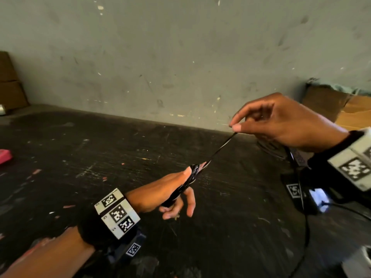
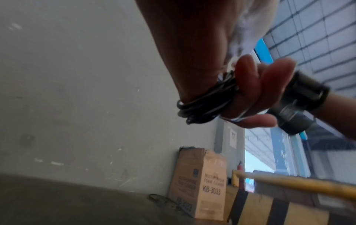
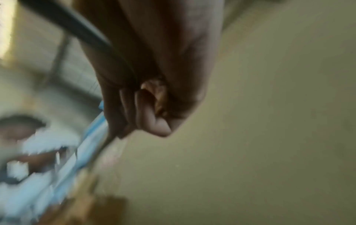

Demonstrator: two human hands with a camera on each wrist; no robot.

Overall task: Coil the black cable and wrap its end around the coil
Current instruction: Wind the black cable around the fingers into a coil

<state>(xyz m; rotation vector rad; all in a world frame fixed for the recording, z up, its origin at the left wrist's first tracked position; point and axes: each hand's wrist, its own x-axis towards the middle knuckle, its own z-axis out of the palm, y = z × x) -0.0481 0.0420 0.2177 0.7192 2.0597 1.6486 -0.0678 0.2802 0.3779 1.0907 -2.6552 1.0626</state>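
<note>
A: What are the fingers doing?

B: The right hand [image 1: 281, 121] pinches the cable end [image 1: 220, 146] between thumb and forefinger. The left hand [image 1: 164, 193] has its thumb and fingers wrapped round the coil [image 1: 185, 185], little finger loose.

A: Where is the cable?

B: Stretched taut from the coil toward two o'clock, above the dark table [image 1: 100, 147].

A: Anything unclear?

B: The right wrist view is blurred; the pinch itself is hidden there. The box [image 1: 329, 105] at two o'clock is half behind the wrist. A pink thing [image 1: 5, 155] at nine o'clock is cut off.
</note>
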